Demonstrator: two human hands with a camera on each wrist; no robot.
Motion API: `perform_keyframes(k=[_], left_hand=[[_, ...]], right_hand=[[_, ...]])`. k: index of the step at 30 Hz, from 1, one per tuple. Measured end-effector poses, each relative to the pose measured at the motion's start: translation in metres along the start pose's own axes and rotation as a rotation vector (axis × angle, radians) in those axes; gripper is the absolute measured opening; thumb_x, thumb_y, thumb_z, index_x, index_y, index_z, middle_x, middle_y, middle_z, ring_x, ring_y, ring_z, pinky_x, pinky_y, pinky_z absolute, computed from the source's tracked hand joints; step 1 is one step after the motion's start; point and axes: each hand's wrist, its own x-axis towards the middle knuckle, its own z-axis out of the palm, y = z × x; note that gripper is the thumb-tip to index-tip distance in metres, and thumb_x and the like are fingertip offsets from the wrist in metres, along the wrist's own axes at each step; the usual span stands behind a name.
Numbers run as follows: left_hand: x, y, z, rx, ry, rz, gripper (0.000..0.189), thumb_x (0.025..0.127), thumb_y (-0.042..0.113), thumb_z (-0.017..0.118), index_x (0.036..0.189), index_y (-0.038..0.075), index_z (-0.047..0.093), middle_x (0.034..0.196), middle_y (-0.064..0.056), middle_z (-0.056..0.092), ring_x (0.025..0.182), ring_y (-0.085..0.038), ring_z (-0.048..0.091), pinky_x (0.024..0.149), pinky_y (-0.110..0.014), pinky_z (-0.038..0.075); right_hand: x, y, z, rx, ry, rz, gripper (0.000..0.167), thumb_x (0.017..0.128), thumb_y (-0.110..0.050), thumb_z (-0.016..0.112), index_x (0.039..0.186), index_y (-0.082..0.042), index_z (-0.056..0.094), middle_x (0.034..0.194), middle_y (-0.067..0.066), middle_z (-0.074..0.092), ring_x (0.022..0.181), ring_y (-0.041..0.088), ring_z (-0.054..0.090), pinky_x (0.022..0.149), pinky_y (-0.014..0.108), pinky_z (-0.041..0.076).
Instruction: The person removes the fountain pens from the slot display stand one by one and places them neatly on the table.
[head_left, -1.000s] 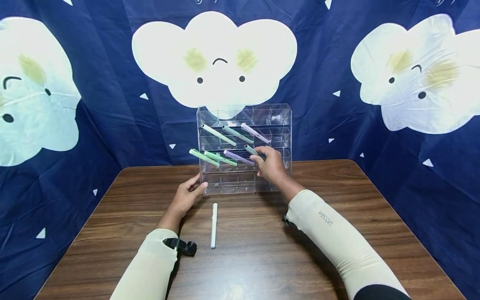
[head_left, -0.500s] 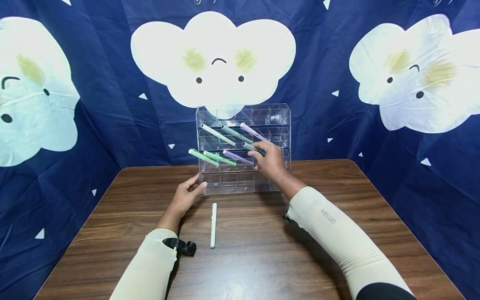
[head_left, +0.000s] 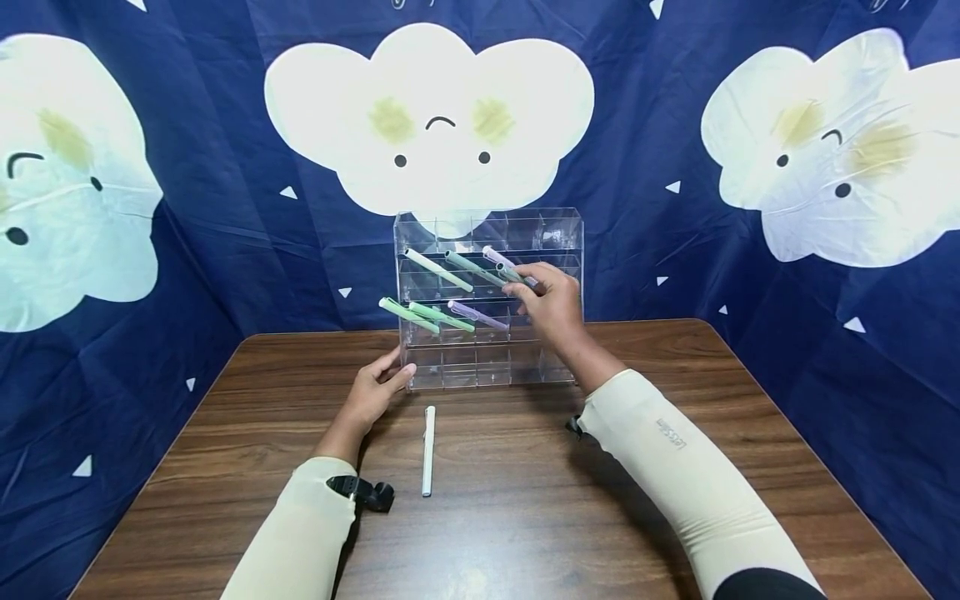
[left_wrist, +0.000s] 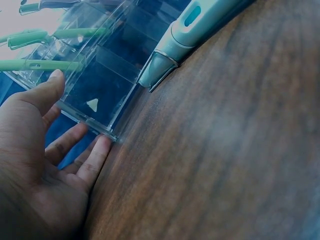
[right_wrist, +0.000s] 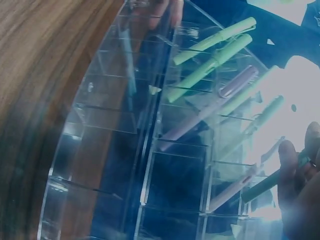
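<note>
A clear acrylic pen rack (head_left: 561, 229) with tiers of small compartments stands at the back of the table. My left hand (head_left: 371, 393) holds its lower left corner, thumb in front and fingers at the side edge (left_wrist: 90, 160). My right hand (head_left: 553, 304) pinches a dark grey-green pen (head_left: 508, 273) in front of the second tier from the top, overlapping a lilac pen (head_left: 491, 253). A pale green pen (head_left: 438, 270) and a teal pen (head_left: 471, 267) lean in that tier. Below are two bright green pens (head_left: 405, 313) and a purple pen (right_wrist: 207, 112).
One white pen (head_left: 428, 452) lies lengthwise on the wooden table (head_left: 510, 483) in front of the rack, its clip end near the rack's foot. Behind the table hangs a blue cloth (head_left: 637, 200) with white clouds.
My right hand has lifted the grey-green pen from the third tier up to the second and slightly right. The left hand and the rack have stayed in place.
</note>
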Motion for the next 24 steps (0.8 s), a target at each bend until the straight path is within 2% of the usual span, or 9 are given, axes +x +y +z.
perform_keyframes(k=[3,10,15,20,24], left_hand=[[-0.001,0.001,0.000,-0.003,-0.001,0.000,0.064,0.110,0.027,0.070,0.167,0.014,0.045,0.164,-0.026,0.053,0.145,-0.042,0.059,0.097,-0.011,0.057],[-0.001,0.001,0.001,-0.011,0.002,-0.008,0.064,0.109,0.027,0.071,0.167,0.015,0.046,0.165,-0.025,0.052,0.146,-0.042,0.058,0.096,-0.010,0.056],[-0.001,0.001,0.000,-0.021,0.004,-0.012,0.064,0.109,0.027,0.071,0.167,0.015,0.046,0.165,-0.025,0.052,0.146,-0.041,0.058,0.095,-0.009,0.056],[-0.001,0.001,0.000,-0.038,0.002,-0.006,0.063,0.109,0.026,0.071,0.167,0.015,0.046,0.164,-0.025,0.052,0.146,-0.042,0.058,0.094,-0.009,0.056],[0.000,0.001,0.000,-0.039,0.002,-0.003,0.063,0.109,0.026,0.071,0.167,0.016,0.047,0.164,-0.025,0.053,0.145,-0.041,0.058,0.094,-0.010,0.057]], right_hand=[[0.000,-0.004,-0.004,-0.005,0.043,-0.029,0.020,0.092,-0.007,0.088,0.111,-0.003,0.085,0.103,0.016,0.080,0.064,0.034,0.072,0.051,0.013,0.046],[-0.007,-0.016,-0.010,-0.036,0.109,-0.036,0.024,0.082,-0.014,0.096,0.098,-0.001,0.082,0.075,0.013,0.068,0.064,0.018,0.051,0.057,0.018,0.038],[-0.017,-0.023,-0.011,0.011,0.056,0.013,0.030,0.081,-0.016,0.097,0.089,-0.001,0.072,0.078,0.007,0.062,0.069,0.018,0.051,0.061,0.018,0.041],[-0.026,-0.023,-0.008,0.054,0.000,0.037,0.032,0.082,-0.015,0.097,0.087,-0.001,0.069,0.081,0.012,0.069,0.073,0.012,0.061,0.066,0.017,0.050],[-0.035,-0.024,-0.006,0.085,-0.053,0.090,0.031,0.082,-0.016,0.097,0.088,-0.004,0.070,0.085,0.012,0.076,0.076,0.005,0.066,0.068,0.017,0.053]])
